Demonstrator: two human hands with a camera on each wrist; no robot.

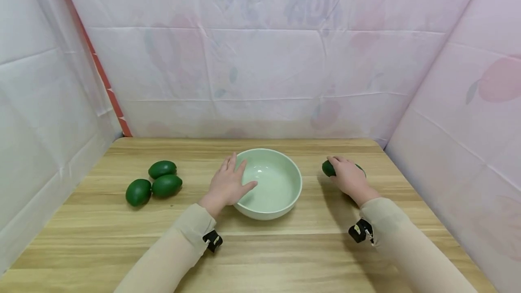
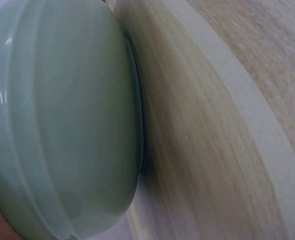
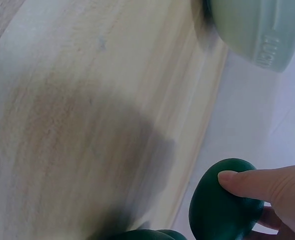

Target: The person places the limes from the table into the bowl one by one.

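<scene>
I am looking at my right hand point(image 1: 349, 179) right of centre in the head view, where it is lying over a green fruit point(image 1: 328, 168) on the table point(image 1: 285, 248). The fingers are curling down round it, so only the fruit's left end and a sliver at the right are showing past the knuckles. In the right wrist view, at the lower right of the frame, a fingertip point(image 3: 235, 181) is pressing on the top of the fruit point(image 3: 215, 210), and the hand is gripping it rather than just resting there. The fruit is sitting on the wood, just right of the bowl point(image 1: 272, 183) but not touching it.

My left hand point(image 1: 228, 185) is at the centre of the head view, lying on the bowl's left rim. Its fingers are staying straight and spread, with the thumb reaching over the rim into the bowl; it is touching, not clasping. The left wrist view is showing only the bowl's pale green outer wall point(image 2: 62, 125) filling the left of the frame, with wood grain to the right.

Further out, three more green fruits point(image 1: 154, 183) are bunching together at the left of the table, touching one another and well apart from the bowl. Pale patterned cloth point(image 1: 260, 58) is walling in the table at the back and both sides.
</scene>
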